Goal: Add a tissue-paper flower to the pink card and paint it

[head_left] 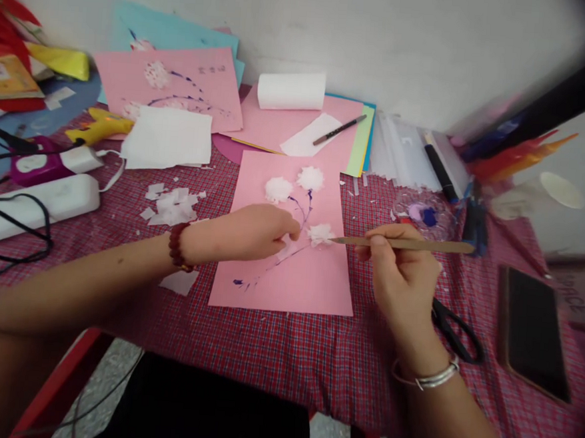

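Holding a brown stick (pixel 443 247) pencil-fashion, the right hand (pixel 405 273) had its fingers closed round the shaft, the pointed end at the edge of a ruffled white flower (pixel 320 234) on the pink sheet (pixel 291 299). Left hand (pixel 264 232) curled low over the same sheet, near the purple stem (pixel 310 197); whether its fingers pinched anything, I could not tell.

Risks, as I judged them: too firm a push could have torn or shifted the petals. Wet paint, if wet, could have smeared under the left hand. A forearm dragged sideways could have scattered the paper scraps (pixel 173 207).

Room: bare pink below the flower, then a strip of checked cloth before the table's (pixel 289 332) near edge. Tighter on the far side, where papers and a white roll (pixel 291 91) crowded. Scissors (pixel 465 322) lay just beside the right wrist; phone (pixel 535 329) farther out.
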### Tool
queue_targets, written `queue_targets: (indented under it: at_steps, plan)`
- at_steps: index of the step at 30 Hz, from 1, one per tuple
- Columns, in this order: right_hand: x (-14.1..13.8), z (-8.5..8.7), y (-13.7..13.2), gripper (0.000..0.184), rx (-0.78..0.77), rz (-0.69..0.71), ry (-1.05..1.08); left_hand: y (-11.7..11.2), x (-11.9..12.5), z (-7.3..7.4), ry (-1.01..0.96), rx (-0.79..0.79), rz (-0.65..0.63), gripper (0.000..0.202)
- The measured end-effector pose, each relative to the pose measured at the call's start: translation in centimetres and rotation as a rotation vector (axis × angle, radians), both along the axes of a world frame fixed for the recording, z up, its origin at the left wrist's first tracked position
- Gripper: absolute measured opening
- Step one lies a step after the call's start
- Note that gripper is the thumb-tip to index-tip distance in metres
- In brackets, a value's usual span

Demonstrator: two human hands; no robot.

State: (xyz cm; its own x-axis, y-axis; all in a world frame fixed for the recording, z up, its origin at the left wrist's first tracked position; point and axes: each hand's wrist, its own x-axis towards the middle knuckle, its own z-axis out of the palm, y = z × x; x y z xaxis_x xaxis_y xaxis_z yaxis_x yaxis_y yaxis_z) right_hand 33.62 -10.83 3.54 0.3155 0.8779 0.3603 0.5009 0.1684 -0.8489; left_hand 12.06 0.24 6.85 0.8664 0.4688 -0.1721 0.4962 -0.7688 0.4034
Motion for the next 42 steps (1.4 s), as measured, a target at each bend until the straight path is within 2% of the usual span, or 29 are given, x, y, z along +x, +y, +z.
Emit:
queue_targets:
  at_steps: [4,8,14,19,25,31,34,37,42]
  plan:
    - [0.0,-0.6,0.2,0.009,-0.084,0.076,0.096,-0.5,-0.1,-1.0,0.093,0.097,0.026,0.024]
    - [-0.2,-1.0,0.5,0.010,-0.132,0.105,0.121,-0.2,0.3,-1.3,0.106,0.056,0.089,0.016]
    - [-0.7,-1.1,0.8,0.009,-0.127,0.117,0.115,0.3,0.6,0.1,-0.204,-0.089,0.126,0.010]
    - [-0.8,-1.3,1.0,0.011,-0.107,0.091,0.095,0.2,0.8,0.6,-0.220,-0.244,0.180,0.011]
    - [-0.5,-1.6,1.2,0.013,-0.081,0.056,0.075,0.2,0.8,-0.1,-0.230,-0.294,0.123,0.015]
    - [-0.6,-1.7,1.3,0.014,-0.091,0.046,0.078,0.9,1.8,0.4,-0.197,-0.237,0.050,0.022]
    - [-0.4,-1.7,1.2,0.013,-0.084,0.031,0.118,1.5,2.6,-0.2,-0.165,-0.275,0.014,0.025]
    - [-0.3,-1.4,0.8,0.012,-0.052,-0.001,0.163,1.9,3.3,-1.3,-0.167,-0.329,0.052,0.023]
    - [-0.6,-0.6,0.3,0.011,-0.008,-0.006,0.142,1.9,3.5,-2.4,-0.209,-0.272,0.072,0.027]
